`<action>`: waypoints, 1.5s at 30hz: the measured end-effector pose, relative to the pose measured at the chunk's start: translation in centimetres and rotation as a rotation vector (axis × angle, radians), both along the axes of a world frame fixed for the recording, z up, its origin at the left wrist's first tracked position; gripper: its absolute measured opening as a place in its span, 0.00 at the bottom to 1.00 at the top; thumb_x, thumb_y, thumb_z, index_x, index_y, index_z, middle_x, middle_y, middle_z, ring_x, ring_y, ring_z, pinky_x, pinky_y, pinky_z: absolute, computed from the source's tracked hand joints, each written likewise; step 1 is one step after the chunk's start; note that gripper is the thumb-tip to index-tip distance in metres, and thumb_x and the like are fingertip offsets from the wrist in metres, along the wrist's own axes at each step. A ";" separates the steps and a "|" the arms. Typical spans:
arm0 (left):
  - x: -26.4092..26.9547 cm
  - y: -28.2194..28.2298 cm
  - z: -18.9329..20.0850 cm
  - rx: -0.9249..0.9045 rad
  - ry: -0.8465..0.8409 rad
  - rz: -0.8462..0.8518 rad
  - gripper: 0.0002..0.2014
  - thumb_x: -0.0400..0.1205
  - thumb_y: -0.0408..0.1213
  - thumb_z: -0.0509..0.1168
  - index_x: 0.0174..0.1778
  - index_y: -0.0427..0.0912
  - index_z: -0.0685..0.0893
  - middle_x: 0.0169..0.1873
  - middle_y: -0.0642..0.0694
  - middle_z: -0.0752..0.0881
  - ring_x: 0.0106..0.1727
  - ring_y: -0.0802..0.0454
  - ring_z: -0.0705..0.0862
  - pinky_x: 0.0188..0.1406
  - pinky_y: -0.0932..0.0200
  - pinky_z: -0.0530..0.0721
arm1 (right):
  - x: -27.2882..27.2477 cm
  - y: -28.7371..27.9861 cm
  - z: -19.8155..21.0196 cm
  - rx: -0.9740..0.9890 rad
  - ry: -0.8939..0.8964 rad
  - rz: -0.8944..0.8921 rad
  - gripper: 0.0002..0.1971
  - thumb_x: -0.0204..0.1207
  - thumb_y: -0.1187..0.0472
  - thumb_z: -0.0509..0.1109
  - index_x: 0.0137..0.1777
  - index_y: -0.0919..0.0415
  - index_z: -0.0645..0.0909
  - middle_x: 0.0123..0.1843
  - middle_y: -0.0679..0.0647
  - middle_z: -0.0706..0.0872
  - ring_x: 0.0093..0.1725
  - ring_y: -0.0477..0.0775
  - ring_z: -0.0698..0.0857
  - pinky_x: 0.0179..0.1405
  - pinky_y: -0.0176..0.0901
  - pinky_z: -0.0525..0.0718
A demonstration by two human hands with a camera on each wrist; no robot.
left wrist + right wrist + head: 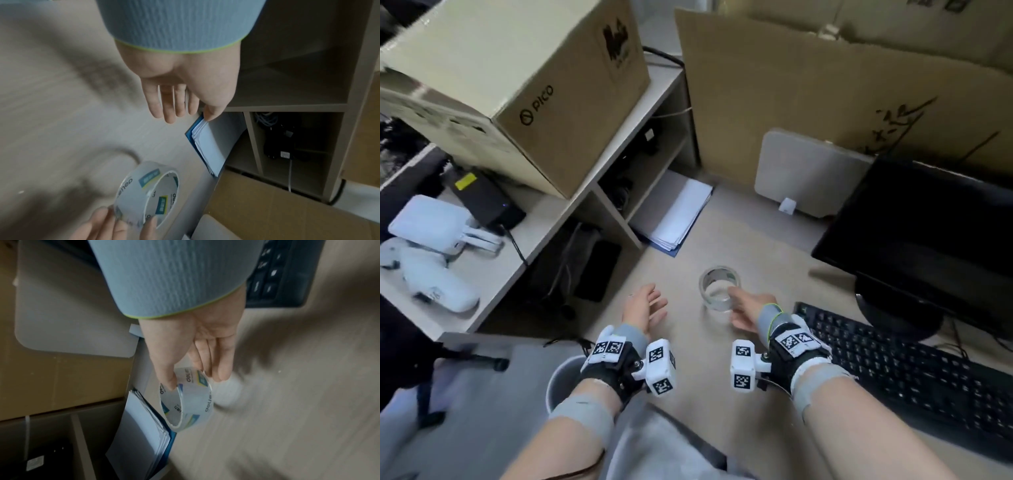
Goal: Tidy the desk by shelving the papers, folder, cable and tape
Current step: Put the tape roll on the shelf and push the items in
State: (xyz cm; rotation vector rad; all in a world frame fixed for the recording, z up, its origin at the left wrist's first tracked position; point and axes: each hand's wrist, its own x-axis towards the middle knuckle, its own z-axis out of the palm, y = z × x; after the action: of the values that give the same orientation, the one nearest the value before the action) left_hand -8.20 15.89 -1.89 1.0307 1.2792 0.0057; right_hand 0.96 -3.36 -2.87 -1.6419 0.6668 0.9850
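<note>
Nearest, both wrists hang over the desk edge [722, 428]. L hand [645, 305] hovers w/ fingers straight and loose, holding nothing. R hand [746, 310] has the tape roll [719, 289]: thumb hooked inside the ring, fingers on the outer wall, so it's a pinch across the band, not a full wrap. Roll looks just off or barely on the desk; can't tell which from the blur.

Step in hand, I'd say: lift the tape and carry it left to the shelf unit [619, 144]. To do it well, keep the thumb deep in the core, since the clear film is slick, and tilt the roll flat before it goes in.

Keyboard [893, 370] sits close on the right, monitor [928, 222] beyond it, so swing left, not right. Mid-desk is open btw hands and shelf.

Farther left, papers [674, 212] on the blue folder [677, 251] lie in the low bay, sticking out onto the desk; that corner could snag. The bay above holds the dark cable [640, 150]; headroom there looks tight. A cardboard box [517, 85] caps the unit.
</note>
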 end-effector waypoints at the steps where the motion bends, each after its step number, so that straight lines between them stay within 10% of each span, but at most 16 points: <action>1: 0.6 0.9 -0.3 -0.009 0.001 0.014 0.05 0.84 0.42 0.63 0.46 0.45 0.79 0.39 0.49 0.81 0.38 0.53 0.84 0.35 0.58 0.83 | 0.7 1.0 0.1 0.002 -0.001 0.010 0.23 0.54 0.48 0.84 0.40 0.66 0.85 0.32 0.60 0.86 0.30 0.58 0.85 0.47 0.60 0.91; 4: 3.1 3.3 -1.5 -0.045 -0.004 0.013 0.10 0.84 0.40 0.62 0.35 0.48 0.74 0.31 0.50 0.74 0.30 0.56 0.81 0.31 0.61 0.81 | 3.1 4.4 -0.3 -0.017 -0.018 0.029 0.29 0.34 0.42 0.82 0.32 0.62 0.84 0.28 0.59 0.84 0.29 0.57 0.80 0.49 0.56 0.89; 7: 6.0 6.2 -3.1 -0.074 0.021 0.016 0.13 0.82 0.38 0.62 0.31 0.48 0.70 0.29 0.49 0.70 0.23 0.57 0.76 0.21 0.65 0.78 | 6.5 8.6 -1.4 -0.027 -0.033 0.037 0.22 0.49 0.44 0.84 0.32 0.62 0.85 0.29 0.61 0.83 0.29 0.56 0.78 0.43 0.50 0.89; 10: 8.5 8.8 -4.2 -0.095 0.069 0.050 0.07 0.82 0.38 0.66 0.39 0.43 0.77 0.33 0.48 0.77 0.32 0.53 0.81 0.37 0.56 0.88 | 10.3 13.0 -2.7 -0.041 -0.042 0.071 0.18 0.62 0.48 0.82 0.35 0.64 0.85 0.28 0.60 0.83 0.25 0.55 0.79 0.38 0.46 0.89; 13: 9.9 11.1 -5.3 -0.101 0.113 0.062 0.10 0.80 0.40 0.70 0.47 0.36 0.82 0.34 0.44 0.84 0.34 0.51 0.85 0.56 0.48 0.86 | 13.4 17.8 -3.7 -0.059 -0.086 0.114 0.21 0.57 0.44 0.82 0.34 0.64 0.88 0.27 0.59 0.87 0.26 0.56 0.83 0.47 0.54 0.91; 18: 10.5 12.6 -6.8 -0.187 0.142 0.021 0.10 0.81 0.47 0.68 0.49 0.45 0.82 0.38 0.44 0.87 0.38 0.52 0.85 0.45 0.58 0.84 | 16.5 22.0 -5.1 -0.065 -0.129 0.224 0.23 0.62 0.39 0.75 0.46 0.55 0.77 0.31 0.58 0.82 0.22 0.57 0.81 0.40 0.51 0.90; 22: 10.6 12.8 -7.3 -0.208 0.135 0.036 0.11 0.80 0.50 0.68 0.50 0.47 0.83 0.37 0.45 0.87 0.36 0.54 0.83 0.46 0.60 0.83 | 16.4 22.2 -5.1 0.066 -0.086 0.058 0.02 0.76 0.66 0.68 0.45 0.59 0.77 0.27 0.57 0.71 0.22 0.53 0.73 0.18 0.35 0.72; 25: 10.4 12.4 -7.7 -0.170 0.126 0.028 0.11 0.80 0.49 0.69 0.49 0.45 0.84 0.30 0.49 0.88 0.35 0.55 0.84 0.44 0.61 0.83 | 16.3 22.7 -6.1 0.208 -0.072 0.000 0.18 0.73 0.77 0.57 0.30 0.54 0.64 0.28 0.53 0.60 0.23 0.47 0.62 0.22 0.32 0.57; 32: 9.9 12.7 -7.7 -0.191 0.108 -0.018 0.11 0.84 0.44 0.63 0.38 0.45 0.77 0.25 0.48 0.75 0.19 0.60 0.77 0.30 0.66 0.77 | 17.1 25.9 -5.6 0.293 -0.029 -0.058 0.16 0.77 0.78 0.55 0.42 0.55 0.74 0.30 0.54 0.69 0.14 0.43 0.73 0.11 0.27 0.69; 36: 10.6 12.1 -7.3 -0.197 0.104 -0.087 0.11 0.85 0.39 0.60 0.36 0.43 0.76 0.31 0.48 0.76 0.20 0.59 0.75 0.28 0.64 0.73 | 17.2 24.5 -7.5 0.091 -0.110 -0.015 0.20 0.70 0.69 0.59 0.60 0.53 0.80 0.35 0.54 0.77 0.27 0.53 0.73 0.28 0.40 0.79; 40: 11.5 10.6 -7.3 -0.152 0.055 -0.166 0.11 0.84 0.30 0.62 0.61 0.41 0.78 0.36 0.42 0.82 0.24 0.55 0.77 0.22 0.65 0.73 | 16.1 21.9 -9.8 -0.041 -0.231 0.119 0.30 0.61 0.58 0.62 0.67 0.51 0.80 0.53 0.49 0.83 0.48 0.59 0.84 0.61 0.54 0.85; 45: 12.3 9.6 -7.0 -0.111 0.023 -0.258 0.26 0.82 0.26 0.62 0.76 0.47 0.69 0.42 0.37 0.80 0.26 0.54 0.78 0.19 0.66 0.74 | 16.4 22.3 -8.0 -0.089 -0.211 0.246 0.21 0.76 0.60 0.66 0.70 0.53 0.80 0.61 0.53 0.87 0.56 0.58 0.87 0.58 0.41 0.82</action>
State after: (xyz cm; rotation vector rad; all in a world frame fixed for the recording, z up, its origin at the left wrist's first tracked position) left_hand 4.11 25.48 -8.88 1.0949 1.1462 -0.2722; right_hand 17.36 18.95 -10.86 -1.9086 0.3765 0.9477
